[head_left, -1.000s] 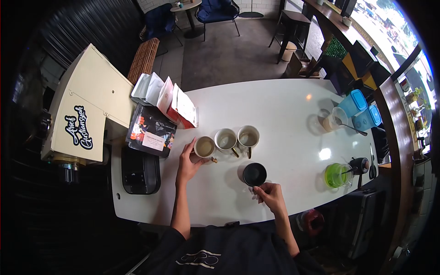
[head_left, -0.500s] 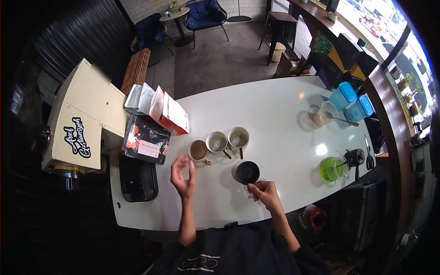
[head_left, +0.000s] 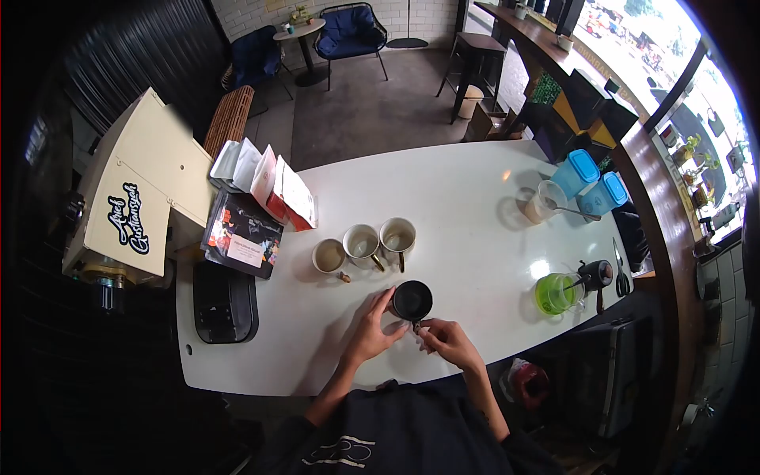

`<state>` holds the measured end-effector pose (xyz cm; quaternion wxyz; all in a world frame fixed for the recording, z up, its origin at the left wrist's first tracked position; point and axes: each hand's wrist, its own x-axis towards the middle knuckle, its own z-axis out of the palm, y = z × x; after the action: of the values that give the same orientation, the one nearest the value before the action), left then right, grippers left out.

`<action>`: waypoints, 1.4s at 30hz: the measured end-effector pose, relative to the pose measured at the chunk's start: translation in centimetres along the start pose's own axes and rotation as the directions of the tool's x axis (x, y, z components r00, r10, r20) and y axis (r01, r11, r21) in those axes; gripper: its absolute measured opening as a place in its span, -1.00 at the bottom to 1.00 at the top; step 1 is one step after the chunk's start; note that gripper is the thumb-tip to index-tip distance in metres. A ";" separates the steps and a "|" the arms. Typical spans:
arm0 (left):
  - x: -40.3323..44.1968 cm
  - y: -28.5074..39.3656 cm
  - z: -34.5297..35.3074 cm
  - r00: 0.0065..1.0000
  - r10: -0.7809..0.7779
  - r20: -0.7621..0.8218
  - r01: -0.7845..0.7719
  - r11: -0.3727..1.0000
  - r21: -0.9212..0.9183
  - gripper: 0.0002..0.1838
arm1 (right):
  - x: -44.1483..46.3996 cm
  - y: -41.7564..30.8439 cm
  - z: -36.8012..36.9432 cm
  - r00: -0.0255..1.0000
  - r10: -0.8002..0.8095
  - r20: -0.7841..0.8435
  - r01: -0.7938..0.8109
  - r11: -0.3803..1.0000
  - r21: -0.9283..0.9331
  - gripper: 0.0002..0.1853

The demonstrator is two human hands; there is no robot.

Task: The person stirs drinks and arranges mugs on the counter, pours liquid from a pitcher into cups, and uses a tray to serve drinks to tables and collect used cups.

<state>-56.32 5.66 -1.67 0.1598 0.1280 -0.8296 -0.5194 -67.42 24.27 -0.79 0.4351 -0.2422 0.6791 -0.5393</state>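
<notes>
A black cup (head_left: pixel 412 302) stands upright on the white table, its dark inside facing up. My right hand (head_left: pixel 450 344) pinches its handle on the near side. Curved round the cup's left wall, the fingers of my left hand (head_left: pixel 372 332) press against it. Three light cups sit in a row just beyond: a small one (head_left: pixel 328 256) at the left, a middle one (head_left: pixel 362 242) and a right one (head_left: pixel 397 235), with their handles turned toward me.
To the left are a cream machine (head_left: pixel 119 190), a black tray (head_left: pixel 224 305), a printed box (head_left: pixel 244 237) and paper packets (head_left: pixel 273 186). At the right stand a green-filled glass jug (head_left: pixel 556 294), a plastic cup (head_left: pixel 543 203), blue-lidded containers (head_left: pixel 584 165) and scissors (head_left: pixel 621 273).
My left hand has come down and right, from beside the small cup onto the black cup's side. My right hand has stayed on the handle, now turned more toward me.
</notes>
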 end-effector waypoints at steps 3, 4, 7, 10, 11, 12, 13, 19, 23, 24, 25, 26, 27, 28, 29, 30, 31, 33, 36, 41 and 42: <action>0.9 0.5 0.2 0.997 -0.010 0.077 0.009 1.000 0.010 -0.10 | -0.3 -0.1 -0.5 0.996 -0.030 0.080 0.042 0.988 -0.147 -0.65; 1.0 0.5 0.3 0.997 -0.006 0.079 0.007 1.000 -0.013 -0.07 | -0.5 0.1 -0.6 0.997 -0.027 0.074 0.039 0.987 -0.155 -0.68; 0.9 0.4 0.5 0.995 -0.005 0.096 0.009 0.999 -0.048 -0.03 | -1.2 -0.2 -1.0 0.998 -0.026 0.059 0.034 0.990 -0.140 -0.69; 1.8 0.0 0.7 0.994 0.023 0.106 -0.019 0.999 -0.032 -0.01 | -1.1 1.0 -1.8 0.994 -0.095 -0.055 0.087 0.989 -0.122 -0.70; 1.8 -0.1 0.8 0.994 0.035 0.107 -0.035 0.999 -0.004 -0.02 | -1.0 1.4 -1.9 0.994 -0.094 -0.059 0.086 0.989 -0.119 -0.70; 1.7 -0.2 0.9 0.993 0.035 0.110 -0.035 0.999 -0.004 -0.02 | -1.0 1.8 -2.0 0.982 -0.108 -0.156 0.095 0.991 -0.089 -0.70; 2.0 0.0 0.9 0.993 0.049 0.112 -0.054 0.997 0.047 -0.02 | -0.9 2.0 -2.0 0.961 -0.121 -0.250 0.109 0.992 -0.062 -0.70; 2.8 -0.4 2.0 0.993 0.050 0.111 -0.062 0.992 0.114 0.00 | -0.8 1.0 -1.1 0.947 -0.173 -0.269 0.156 0.984 -0.085 -0.54; 2.5 0.1 2.4 0.997 0.050 0.066 -0.059 0.989 0.138 0.01 | -0.6 1.1 -0.4 0.950 -0.168 -0.262 0.151 0.985 -0.084 -0.51; 2.6 0.1 2.4 0.996 0.055 0.068 -0.064 0.988 0.139 0.01 | -0.5 1.2 -0.4 0.949 -0.173 -0.265 0.158 0.985 -0.075 -0.52; 2.5 0.1 2.4 0.997 0.061 0.052 -0.067 0.990 0.126 0.01 | -0.5 1.3 -0.4 0.947 -0.175 -0.271 0.164 0.984 -0.064 -0.52; 2.4 0.0 2.5 0.997 0.065 0.040 -0.069 0.991 0.112 0.00 | -0.6 1.3 -0.5 0.944 -0.174 -0.281 0.164 0.985 -0.061 -0.52; 2.3 0.0 2.6 0.996 0.070 0.053 -0.076 0.991 0.111 0.00 | -0.8 1.3 -0.5 0.947 -0.162 -0.278 0.156 0.987 -0.046 -0.55; 2.2 0.2 2.5 0.995 0.082 0.051 -0.087 0.989 0.121 0.00 | -1.0 1.3 -0.6 0.949 -0.151 -0.277 0.148 0.988 -0.031 -0.58; 2.1 0.4 2.6 0.994 0.093 0.051 -0.099 0.987 0.130 0.00 | -1.3 1.3 -0.7 0.944 -0.149 -0.294 0.147 0.989 -0.027 -0.58; 1.8 0.5 2.6 0.993 0.101 0.067 -0.109 0.986 0.126 0.00 | -1.6 1.2 -0.8 0.944 -0.145 -0.296 0.137 0.989 -0.048 -0.60; 1.7 0.7 2.5 0.994 0.070 0.087 -0.073 0.997 0.035 -0.01 | -1.8 1.1 -0.9 0.943 -0.144 -0.299 0.129 0.989 -0.069 -0.61; 1.3 1.0 2.8 0.989 0.039 0.141 -0.031 0.998 -0.060 -0.01 | -2.7 1.2 -0.8 0.934 -0.118 -0.337 0.114 0.993 -0.032 -0.63; 0.5 1.7 2.9 0.961 0.073 0.267 0.051 0.903 -0.428 0.01 | -4.2 1.3 -0.8 0.938 -0.141 -0.316 0.171 0.983 0.070 -0.62; -0.4 2.4 4.2 0.906 0.100 0.411 0.214 0.730 -0.649 0.09 | -7.3 2.0 -0.3 0.912 -0.168 -0.375 0.231 0.964 0.130 -0.65; -0.7 2.8 4.5 0.884 0.095 0.458 0.260 0.714 -0.650 0.09 | -8.0 2.3 -0.1 0.895 -0.178 -0.408 0.240 0.965 0.108 -0.63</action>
<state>-57.64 10.77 -1.11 -0.0290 -0.0302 -0.5796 -0.8138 -63.15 31.41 -0.33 0.2459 -0.1655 0.6786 -0.6720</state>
